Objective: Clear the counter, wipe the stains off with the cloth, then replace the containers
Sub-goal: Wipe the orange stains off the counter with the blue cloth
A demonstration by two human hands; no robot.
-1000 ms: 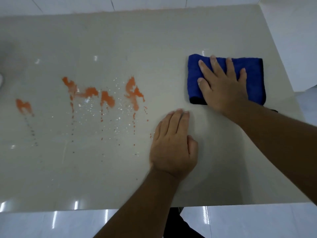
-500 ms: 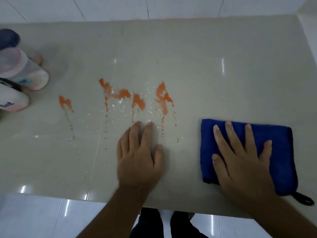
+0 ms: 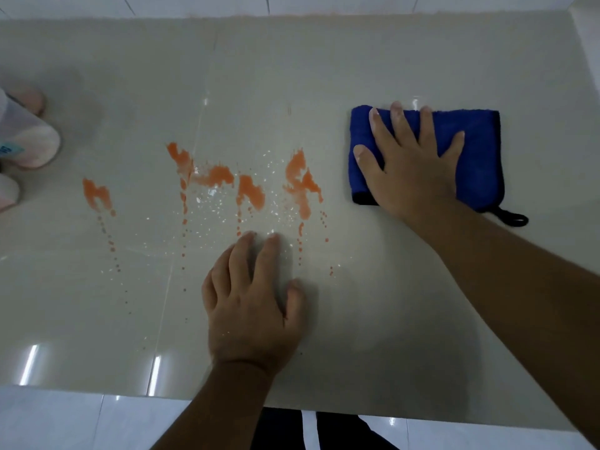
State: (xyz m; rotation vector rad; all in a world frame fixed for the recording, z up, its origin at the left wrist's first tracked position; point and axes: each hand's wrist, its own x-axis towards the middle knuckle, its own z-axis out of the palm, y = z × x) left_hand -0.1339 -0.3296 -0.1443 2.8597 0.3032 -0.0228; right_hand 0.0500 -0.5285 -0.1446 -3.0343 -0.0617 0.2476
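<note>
The left hand (image 3: pixel 250 306) and right hand (image 3: pixel 412 164) were bare, and the forearms (image 3: pixel 211 401) were uncovered to the frame's edge. Plain dark trousers (image 3: pixel 282 430) showed below them.

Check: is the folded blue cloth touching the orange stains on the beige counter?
Apart. The head view shows a strip of bare beige counter between the nearest orange stain and the folded blue cloth.

Single head cam, so pretty much top-down: it looked forward and steeply down at the glossy beige table (image 3: pixel 324 76) from close range, wide-angle, near edge at the bottom over white floor tiles (image 3: pixel 48 417), far edge up top.
</note>
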